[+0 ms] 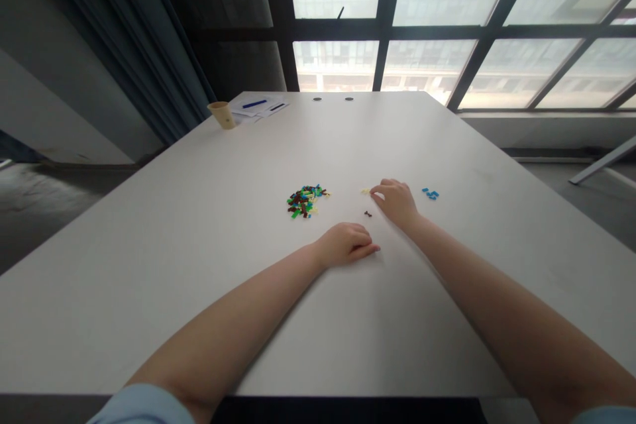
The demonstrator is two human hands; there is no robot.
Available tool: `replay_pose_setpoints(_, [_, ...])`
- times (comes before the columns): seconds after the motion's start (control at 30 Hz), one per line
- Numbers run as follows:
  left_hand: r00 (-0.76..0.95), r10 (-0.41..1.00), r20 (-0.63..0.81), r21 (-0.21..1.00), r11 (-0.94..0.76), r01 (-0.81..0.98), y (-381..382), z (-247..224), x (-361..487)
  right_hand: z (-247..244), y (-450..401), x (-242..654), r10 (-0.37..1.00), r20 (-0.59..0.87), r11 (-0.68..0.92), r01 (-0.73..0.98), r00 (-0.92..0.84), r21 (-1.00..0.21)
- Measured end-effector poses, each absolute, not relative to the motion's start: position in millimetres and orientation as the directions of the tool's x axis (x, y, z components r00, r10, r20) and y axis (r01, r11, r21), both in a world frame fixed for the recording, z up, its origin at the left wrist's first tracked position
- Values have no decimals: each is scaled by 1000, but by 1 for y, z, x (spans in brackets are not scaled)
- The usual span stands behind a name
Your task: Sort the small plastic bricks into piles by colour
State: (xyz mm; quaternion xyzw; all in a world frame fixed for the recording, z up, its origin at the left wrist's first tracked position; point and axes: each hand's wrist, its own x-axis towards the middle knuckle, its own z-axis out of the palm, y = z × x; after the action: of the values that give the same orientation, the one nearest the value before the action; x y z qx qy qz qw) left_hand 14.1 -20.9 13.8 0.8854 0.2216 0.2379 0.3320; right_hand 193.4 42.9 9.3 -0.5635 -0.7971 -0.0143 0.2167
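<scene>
My right hand (396, 204) is at the yellow pieces (365, 191), which lie just left of its fingertips on the white surface (387, 146). That is the relation that counts: the thumb and forefinger point left toward them, fingertips at the right end of the little group, and this hand is nearer to them than my other one. The fingers are drawn in close together, but I cannot tell whether a piece is pinched between them. The pieces are too small for me to make out a long axis.

My left hand (344, 244) rests nearer to me, fingers curled and thumb pointing right; whether it has anything in its grasp I cannot tell. The dark brown pieces (368, 214) lie between my two hands, on the near side of the yellow ones.

To the left is the mixed pile (304, 201) of red-brown, green, blue and yellow bits, beyond my left wrist. The blue pieces (431, 194) sit apart, to the right of my right hand.
</scene>
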Motion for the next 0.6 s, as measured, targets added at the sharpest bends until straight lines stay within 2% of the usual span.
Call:
replay_pose_setpoints(0.2, [823, 492, 285, 619, -750, 234, -19, 9, 11, 5, 49, 183, 917, 286, 337, 925, -279, -177])
replay_pose_setpoints(0.43, [804, 522, 284, 673, -706, 221, -21, 12, 10, 4, 48, 184, 922, 285, 328, 921, -263, -209])
replay_pose_setpoints(0.6, [788, 542, 292, 531, -777, 338, -22, 12, 8, 12, 38, 192, 901, 353, 347, 909, -254, -232])
